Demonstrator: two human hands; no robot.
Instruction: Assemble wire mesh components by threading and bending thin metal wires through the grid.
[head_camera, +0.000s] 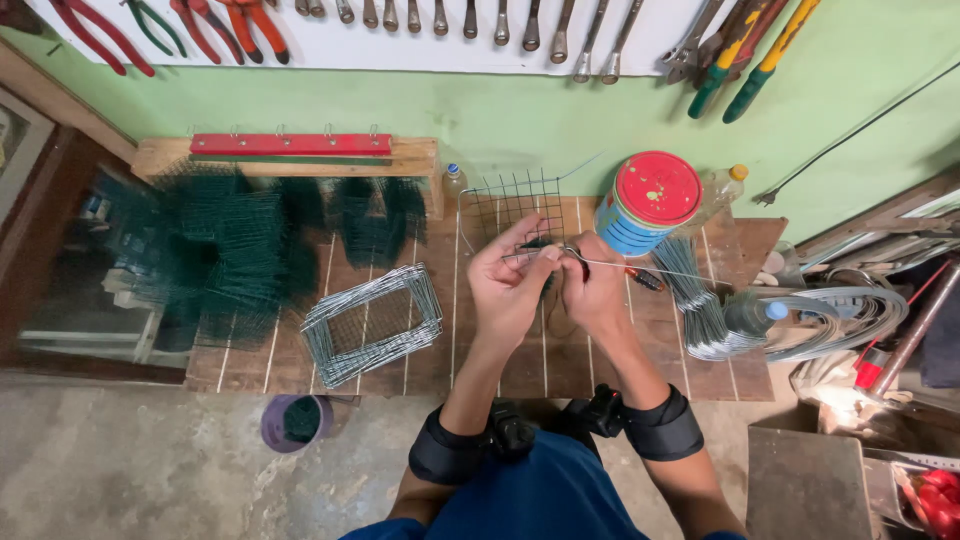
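The person's left hand and right hand are together above the middle of the slatted wooden work surface. Both are pinched on a thin, bent length of silver wire, which runs rightward from the fingertips. Directly behind the hands, a small panel of dark green square wire mesh stands tilted; whether the left hand touches it cannot be determined. A stack of rectangular silver wire frames lies on the surface, left of the hands and well apart. Piles of green mesh pieces sit further left. A cylindrical tin with a red lid stands just beyond the right hand. A bundle of cut silver wires lies to the right.
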